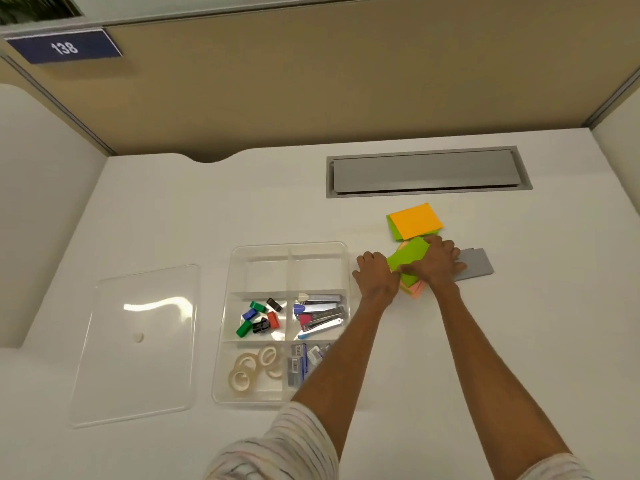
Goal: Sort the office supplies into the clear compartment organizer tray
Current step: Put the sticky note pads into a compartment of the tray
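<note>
Striped sleeves [277, 445] and bare forearms [498, 368] reach up-frame to a loose sticky-note pile [408, 258] right of centre.
Left hand [375, 276] and right hand [439, 261] clamp the green and pink pads from opposite sides, apparently squaring them to lift together. Just left, the clear organizer tray [221, 375] has two upper compartments unfilled, likely their destination. An orange pad [415, 221] waits above.

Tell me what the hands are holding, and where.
The left hand grips the green sticky-note pad at its left edge; the right hand its right end.
</note>
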